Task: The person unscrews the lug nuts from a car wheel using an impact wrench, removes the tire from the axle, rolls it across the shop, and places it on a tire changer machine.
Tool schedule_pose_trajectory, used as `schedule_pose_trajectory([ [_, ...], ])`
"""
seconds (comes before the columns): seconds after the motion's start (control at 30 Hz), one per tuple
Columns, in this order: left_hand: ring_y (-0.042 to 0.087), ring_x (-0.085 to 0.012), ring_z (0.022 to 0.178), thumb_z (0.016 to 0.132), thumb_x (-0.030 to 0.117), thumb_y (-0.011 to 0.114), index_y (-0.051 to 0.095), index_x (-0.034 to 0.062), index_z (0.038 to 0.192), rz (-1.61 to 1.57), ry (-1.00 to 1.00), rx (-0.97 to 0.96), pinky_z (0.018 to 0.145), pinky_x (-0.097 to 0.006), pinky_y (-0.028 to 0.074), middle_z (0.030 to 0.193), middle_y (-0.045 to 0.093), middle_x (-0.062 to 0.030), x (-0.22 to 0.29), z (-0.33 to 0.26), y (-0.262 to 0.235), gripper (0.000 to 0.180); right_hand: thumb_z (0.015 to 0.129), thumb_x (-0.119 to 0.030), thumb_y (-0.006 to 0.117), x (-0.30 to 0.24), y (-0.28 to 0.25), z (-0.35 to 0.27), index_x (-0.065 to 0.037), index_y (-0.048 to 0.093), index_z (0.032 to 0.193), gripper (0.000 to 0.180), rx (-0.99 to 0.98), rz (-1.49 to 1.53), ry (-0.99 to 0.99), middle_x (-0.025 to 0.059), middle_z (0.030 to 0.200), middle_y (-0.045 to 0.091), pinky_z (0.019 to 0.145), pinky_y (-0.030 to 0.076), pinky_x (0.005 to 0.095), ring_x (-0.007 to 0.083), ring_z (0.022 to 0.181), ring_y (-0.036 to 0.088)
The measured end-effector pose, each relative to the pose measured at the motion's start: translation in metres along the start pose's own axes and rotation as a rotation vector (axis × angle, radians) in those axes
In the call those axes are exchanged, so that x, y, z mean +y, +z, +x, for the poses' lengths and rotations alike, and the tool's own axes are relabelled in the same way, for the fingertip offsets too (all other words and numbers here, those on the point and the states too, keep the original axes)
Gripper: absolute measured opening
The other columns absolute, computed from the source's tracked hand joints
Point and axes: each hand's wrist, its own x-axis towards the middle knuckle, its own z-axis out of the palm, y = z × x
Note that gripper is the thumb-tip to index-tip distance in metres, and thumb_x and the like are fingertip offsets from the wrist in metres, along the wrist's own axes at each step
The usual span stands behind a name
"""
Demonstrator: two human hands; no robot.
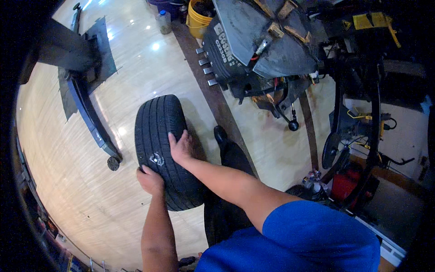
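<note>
A black car tyre (163,136) stands upright on its tread on the shiny light floor, seen from above. A white chalk mark sits on the tread near the hands. My right hand (181,147) lies flat on the top of the tread, fingers spread. My left hand (149,180) grips the tyre's near left edge, fingers curled on the tread. My dark trouser leg and black shoe (220,134) are just right of the tyre.
A tyre-changing machine (258,45) with foot pedals stands ahead on the right. A yellow bucket (197,20) and a plastic jug (164,21) sit behind it. A blue car-lift arm (90,115) with a round pad lies on the floor at left. Tools and a red container are at right.
</note>
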Motion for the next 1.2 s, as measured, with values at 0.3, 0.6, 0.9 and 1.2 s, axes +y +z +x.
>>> schedule_pose_trajectory([
  [0.3, 0.056, -0.0412, 0.092, 0.091, 0.039, 0.036, 0.055, -0.0012, 0.106, 0.091, 0.010, -0.004, 0.078, -0.047, 0.043, 0.099, 0.059, -0.0253, 0.052, 0.036, 0.005, 0.047, 0.085, -0.021, 0.053, 0.146, -0.080, 0.159, 0.001, 0.055, 0.097, 0.026, 0.256, 0.295, -0.123, 0.0213, 0.091, 0.060, 0.075, 0.044, 0.0436, 0.0364, 0.086, 0.057],
  [0.6, 0.055, -0.0425, 0.096, 0.090, 0.045, 0.033, 0.056, -0.0039, 0.107, 0.214, -0.021, 0.007, 0.082, -0.047, 0.042, 0.101, 0.059, -0.0263, 0.076, 0.062, 0.025, 0.057, 0.077, -0.017, 0.062, 0.219, -0.281, 0.321, -0.004, 0.066, 0.077, 0.014, 0.799, -0.176, -0.132, 0.0130, 0.075, 0.066, 0.065, 0.047, 0.0341, 0.0243, 0.071, 0.062],
  [0.9, 0.054, -0.0425, 0.098, 0.087, 0.050, 0.031, 0.057, -0.0059, 0.103, 0.200, 0.037, -0.033, 0.084, -0.046, 0.040, 0.103, 0.058, -0.0269, 0.064, 0.079, 0.027, 0.064, 0.077, -0.022, 0.060, 0.209, -0.299, 0.352, -0.013, 0.069, 0.093, 0.021, 0.747, -0.223, -0.067, 0.0152, 0.084, 0.066, 0.069, 0.051, 0.0396, 0.0299, 0.079, 0.064],
  [1.2, 0.054, -0.0417, 0.097, 0.087, 0.051, 0.030, 0.057, -0.0056, 0.104, 0.201, 0.019, -0.037, 0.084, -0.045, 0.040, 0.103, 0.059, -0.0260, 0.066, 0.081, 0.028, 0.065, 0.076, -0.024, 0.060, 0.210, -0.301, 0.371, -0.008, 0.069, 0.084, 0.020, 0.721, -0.557, -0.162, 0.0121, 0.081, 0.067, 0.071, 0.049, 0.0365, 0.0280, 0.077, 0.064],
])
